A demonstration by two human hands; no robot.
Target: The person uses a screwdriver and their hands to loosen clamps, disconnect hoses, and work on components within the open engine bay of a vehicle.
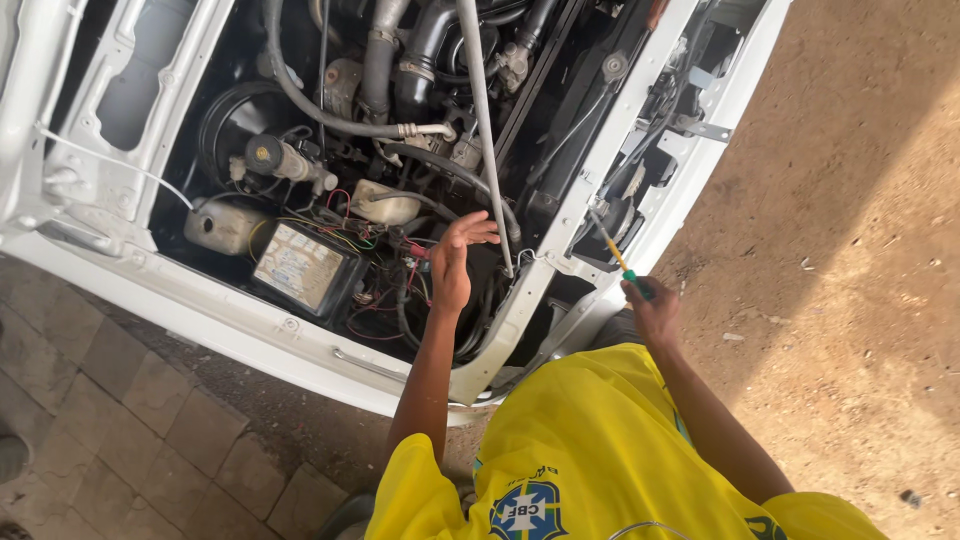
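My left hand (455,262) reaches into the open engine bay of a white car (250,330). Its fingers are spread and hold nothing. It hovers over a tangle of red and black wires (385,300), just left of the grey hood prop rod (487,130). My right hand (652,312) is closed around a screwdriver (618,258) with a green and yellow handle. The thin shaft points up and left, toward the headlight opening (615,225) at the car's front corner. A yellow shirt (590,450) fills the bottom of the view.
A black fuse box with a pale label (300,268) sits left of my left hand, beside a whitish fluid tank (222,228). Black hoses (400,60) and a brake booster (240,115) lie deeper in. Paving stones (130,440) lie at left and bare dirt (850,250) at right.
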